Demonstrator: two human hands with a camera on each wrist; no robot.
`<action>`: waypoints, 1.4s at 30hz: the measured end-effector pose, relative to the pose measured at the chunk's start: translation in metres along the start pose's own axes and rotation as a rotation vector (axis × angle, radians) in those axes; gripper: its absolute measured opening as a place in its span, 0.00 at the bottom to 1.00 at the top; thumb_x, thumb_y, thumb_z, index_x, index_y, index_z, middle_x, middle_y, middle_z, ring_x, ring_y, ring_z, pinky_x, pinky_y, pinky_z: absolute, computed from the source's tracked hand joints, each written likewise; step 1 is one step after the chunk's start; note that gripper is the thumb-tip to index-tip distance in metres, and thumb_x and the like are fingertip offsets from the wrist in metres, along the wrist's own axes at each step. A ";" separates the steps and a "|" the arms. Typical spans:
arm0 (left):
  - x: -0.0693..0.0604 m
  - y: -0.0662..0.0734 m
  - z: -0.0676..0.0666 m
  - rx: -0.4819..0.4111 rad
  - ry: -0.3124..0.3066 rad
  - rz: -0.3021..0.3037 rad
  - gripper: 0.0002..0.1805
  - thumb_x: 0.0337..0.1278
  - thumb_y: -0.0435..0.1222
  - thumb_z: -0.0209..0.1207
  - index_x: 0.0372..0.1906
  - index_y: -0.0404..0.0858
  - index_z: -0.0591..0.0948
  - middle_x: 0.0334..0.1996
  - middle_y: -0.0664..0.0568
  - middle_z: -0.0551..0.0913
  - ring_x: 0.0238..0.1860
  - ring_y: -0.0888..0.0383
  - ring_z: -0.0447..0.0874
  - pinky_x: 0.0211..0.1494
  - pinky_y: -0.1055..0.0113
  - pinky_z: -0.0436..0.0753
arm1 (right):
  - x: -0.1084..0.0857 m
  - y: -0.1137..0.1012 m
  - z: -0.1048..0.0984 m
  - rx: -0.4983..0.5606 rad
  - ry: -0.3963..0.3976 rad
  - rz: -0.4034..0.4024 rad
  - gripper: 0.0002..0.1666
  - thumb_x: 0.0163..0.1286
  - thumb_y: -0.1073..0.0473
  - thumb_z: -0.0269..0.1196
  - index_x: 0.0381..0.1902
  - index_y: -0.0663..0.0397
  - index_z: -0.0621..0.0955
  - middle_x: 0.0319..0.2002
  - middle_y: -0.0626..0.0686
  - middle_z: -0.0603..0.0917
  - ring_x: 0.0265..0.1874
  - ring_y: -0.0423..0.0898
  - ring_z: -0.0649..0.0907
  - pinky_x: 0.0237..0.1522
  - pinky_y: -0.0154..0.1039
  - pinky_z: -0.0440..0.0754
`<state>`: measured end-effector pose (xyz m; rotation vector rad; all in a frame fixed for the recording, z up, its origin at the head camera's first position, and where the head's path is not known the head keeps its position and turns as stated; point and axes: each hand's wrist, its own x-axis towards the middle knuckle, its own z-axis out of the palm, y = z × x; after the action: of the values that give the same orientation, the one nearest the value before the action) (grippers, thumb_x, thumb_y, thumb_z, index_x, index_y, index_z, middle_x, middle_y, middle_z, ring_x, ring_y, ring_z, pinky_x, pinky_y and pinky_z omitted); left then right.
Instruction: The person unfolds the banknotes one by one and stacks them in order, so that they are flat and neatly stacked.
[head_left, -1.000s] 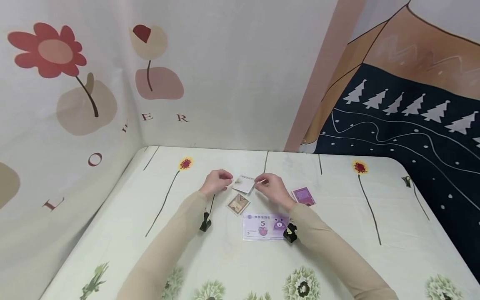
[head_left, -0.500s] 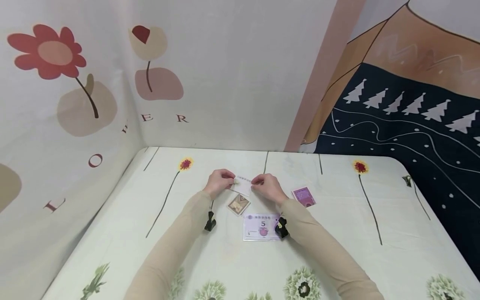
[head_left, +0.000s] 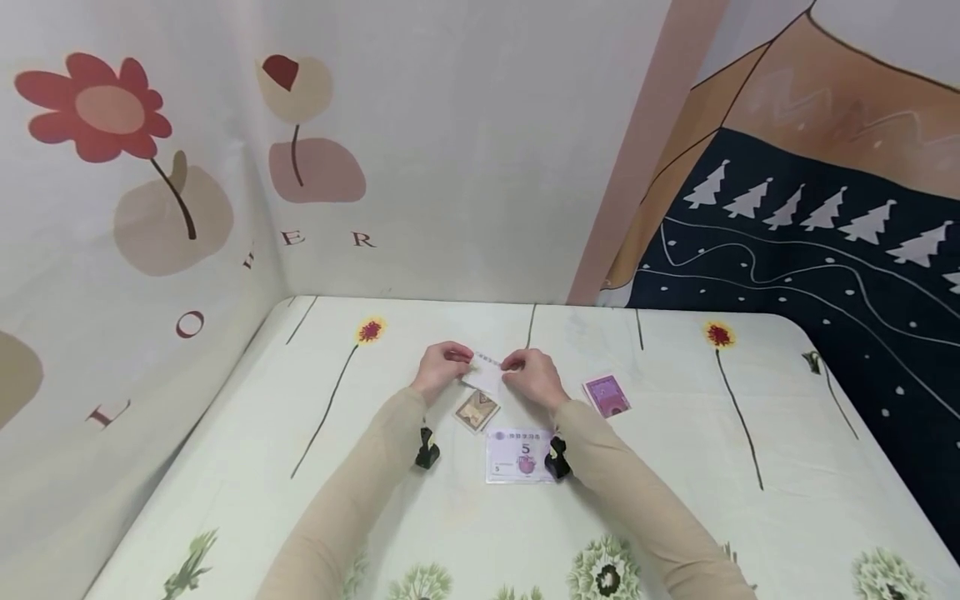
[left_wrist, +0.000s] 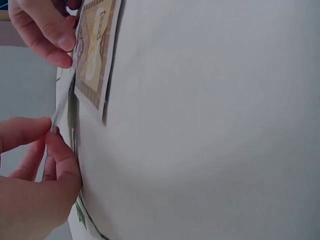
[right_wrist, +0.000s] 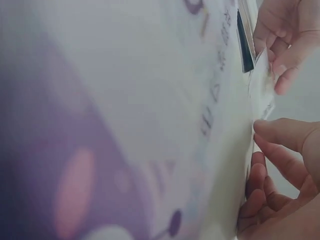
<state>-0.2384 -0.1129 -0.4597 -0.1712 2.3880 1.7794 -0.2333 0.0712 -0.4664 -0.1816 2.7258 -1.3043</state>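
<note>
A small whitish paper note (head_left: pixel 483 373), with a line of print along its far edge, lies between my two hands in the head view. My left hand (head_left: pixel 444 369) pinches its left side between thumb and forefinger. On the opposite side my right hand (head_left: pixel 534 375) pinches it too, other fingers curled below. From the left wrist, the paper (left_wrist: pixel 62 106) appears nearly edge-on, tilted off the cloth. Close in front of it rests a brown folded play note (head_left: pixel 477 410). Part of the paper is hidden behind the fingers.
A flat purple play banknote marked 5 (head_left: pixel 517 457) lies nearer the body, partly under the right wrist's black camera (head_left: pixel 557 460). To the right sits a purple folded note (head_left: pixel 607 395). A flower-printed cloth (head_left: pixel 660 450) covers the table; curtains hang behind and left.
Both hands have come closer together, the left moving right and the right moving slightly left. The white paper has turned and tilted between them. The other notes stay in place.
</note>
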 end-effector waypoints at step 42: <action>-0.032 0.021 0.034 -0.023 -0.025 0.106 0.10 0.54 0.25 0.60 0.42 0.34 0.84 0.46 0.45 0.80 0.47 0.49 0.80 0.50 0.60 0.81 | -0.036 0.013 -0.027 0.630 0.215 -0.004 0.08 0.60 0.79 0.58 0.36 0.68 0.73 0.37 0.58 0.77 0.32 0.43 0.82 0.37 0.31 0.83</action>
<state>-0.2093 -0.0744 -0.4428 -0.0260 2.4016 1.8434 -0.2028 0.1057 -0.4573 0.0145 2.3033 -2.2037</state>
